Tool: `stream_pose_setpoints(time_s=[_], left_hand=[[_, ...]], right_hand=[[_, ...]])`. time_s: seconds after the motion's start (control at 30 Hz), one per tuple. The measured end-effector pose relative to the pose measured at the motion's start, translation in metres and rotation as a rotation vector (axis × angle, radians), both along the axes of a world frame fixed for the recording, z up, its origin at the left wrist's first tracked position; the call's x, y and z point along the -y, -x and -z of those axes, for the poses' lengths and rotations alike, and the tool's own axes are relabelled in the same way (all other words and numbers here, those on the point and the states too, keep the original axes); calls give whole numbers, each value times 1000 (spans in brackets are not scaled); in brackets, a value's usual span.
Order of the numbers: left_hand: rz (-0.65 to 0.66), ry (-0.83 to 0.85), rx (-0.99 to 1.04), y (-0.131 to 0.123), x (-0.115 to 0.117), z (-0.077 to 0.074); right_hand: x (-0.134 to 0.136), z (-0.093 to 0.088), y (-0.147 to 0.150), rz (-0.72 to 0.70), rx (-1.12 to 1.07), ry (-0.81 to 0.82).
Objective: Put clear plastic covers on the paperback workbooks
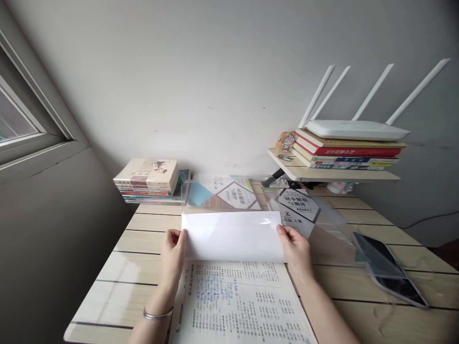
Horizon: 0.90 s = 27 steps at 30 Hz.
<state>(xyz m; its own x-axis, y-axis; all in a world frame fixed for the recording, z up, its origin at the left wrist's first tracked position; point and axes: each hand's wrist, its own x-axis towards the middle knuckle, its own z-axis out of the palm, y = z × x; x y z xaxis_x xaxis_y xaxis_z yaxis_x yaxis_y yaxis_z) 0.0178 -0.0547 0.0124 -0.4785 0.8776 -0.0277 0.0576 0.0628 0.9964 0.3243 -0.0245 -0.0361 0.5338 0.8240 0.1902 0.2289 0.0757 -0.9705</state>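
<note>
A white glossy sheet (233, 236) is stretched between both hands, above the top of a workbook page. My left hand (174, 246) pinches its left edge between thumb and fingers; a silver bangle is on that wrist. On the opposite edge, my right hand (296, 246) grips the sheet in the same way. Below it lies the workbook (236, 306), with printed text turned sideways and blue handwriting. The sheet hides the far end of the workbook, so I cannot tell whether the two are joined.
Behind the sheet lie two covered workbooks (238, 195) (297, 205). A book stack (147, 179) stands at the back left. At right rests a phone (390, 270), partly under clear film. A shelf (333, 173) carries books and a white router (355, 129) above the wooden table (118, 267).
</note>
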Motion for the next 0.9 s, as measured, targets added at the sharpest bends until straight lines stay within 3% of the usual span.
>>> stream_pose_setpoints(time_s=[0.27,0.43,0.6,0.73,0.9], left_hand=[[44,0,263,0,-4,10],[51,31,311,1,-4,8],[104,-9,238,-2,0,6],[57,-65,84,-7,0,9],[-4,-59,-47,-12,-1,10]], right_hand=[[1,-2,2,1,66,-30],[4,-4,3,19,52,-48],[4,-3,3,32,18,-47],[5,-6,5,36,-1,-46],[7,-15,10,73,130,-31]])
